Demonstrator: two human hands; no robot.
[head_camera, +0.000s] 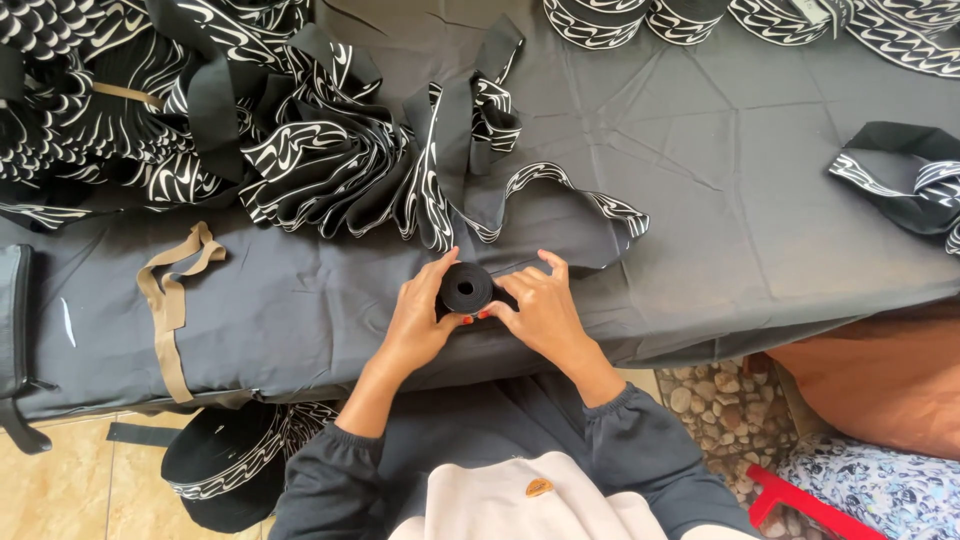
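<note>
Left hand (418, 318) and right hand (540, 308) both grasp small black elastic roll (466, 288) | patterned band (560, 180) trails from it | grey-clothed table (760, 200) beneath

No packages, signs or screens were in view. The only label-like thing was a small oval orange-brown patch (539, 487) on the pale front of the person's garment, at the bottom edge of the view.
</note>
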